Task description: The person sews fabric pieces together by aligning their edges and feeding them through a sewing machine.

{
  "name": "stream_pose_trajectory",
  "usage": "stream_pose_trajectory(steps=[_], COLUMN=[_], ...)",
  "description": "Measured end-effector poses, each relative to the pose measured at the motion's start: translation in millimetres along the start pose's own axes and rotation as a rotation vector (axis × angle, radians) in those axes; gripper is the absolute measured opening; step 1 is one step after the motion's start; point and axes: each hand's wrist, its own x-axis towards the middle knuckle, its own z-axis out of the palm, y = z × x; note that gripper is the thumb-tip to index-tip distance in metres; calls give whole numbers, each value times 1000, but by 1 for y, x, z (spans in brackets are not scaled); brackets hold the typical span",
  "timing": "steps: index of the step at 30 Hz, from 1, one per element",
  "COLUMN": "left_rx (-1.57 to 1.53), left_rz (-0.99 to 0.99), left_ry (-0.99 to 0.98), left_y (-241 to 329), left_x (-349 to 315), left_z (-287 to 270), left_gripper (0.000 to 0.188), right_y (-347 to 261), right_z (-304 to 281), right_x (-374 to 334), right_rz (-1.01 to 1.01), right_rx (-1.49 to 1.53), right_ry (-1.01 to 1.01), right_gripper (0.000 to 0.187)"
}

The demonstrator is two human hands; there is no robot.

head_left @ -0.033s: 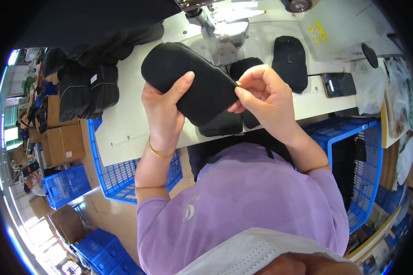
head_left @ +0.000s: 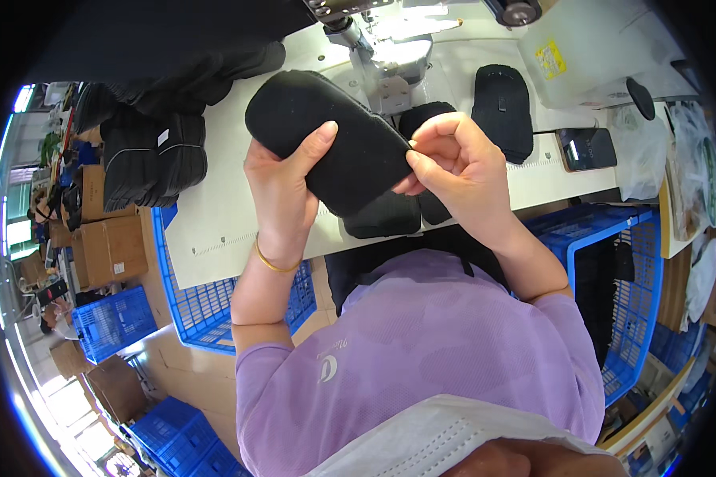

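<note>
Left hand (head_left: pixel 282 187) grips black shoe upper (head_left: pixel 326 143), held above white table (head_left: pixel 215 215) near sewing machine (head_left: pixel 374 56). Right hand (head_left: pixel 457 163) pinches its edge. Likely checking seam; needs steady hold.

Both hands grip black shoe upper (head_left: pixel 326 135): left hand (head_left: pixel 282 187) underneath, right hand (head_left: pixel 453 167) pinching edge.

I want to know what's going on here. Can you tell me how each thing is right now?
Left hand: gripping the black fabric piece.
Right hand: pinching that piece's edge.
Black fabric piece: held up above the table.
Phone: lying flat, screen dark.
Stack of black pieces: piled on the table's left.
Blue crate: open.
</note>
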Motion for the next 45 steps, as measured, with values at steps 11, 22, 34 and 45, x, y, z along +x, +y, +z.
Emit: stream_pose_trajectory(steps=[11, 22, 34, 45], left_rx=[301, 339, 1188, 1228], left_rz=[-128, -211, 939, 1222], left_ry=[-272, -305, -326, -607], left_y=[27, 34, 33, 25], left_x=[92, 127, 56, 45], left_z=[10, 5, 21, 15], left_gripper=[23, 18, 36, 26], right_y=[-10, -9, 10, 24], right_z=[-1, 5, 9, 24], right_x=[38, 53, 53, 38], right_rz=[90, 23, -99, 4], right_rx=[69, 190, 122, 433], right_ry=[-124, -97, -7, -174], right_gripper=[24, 22, 21, 35])
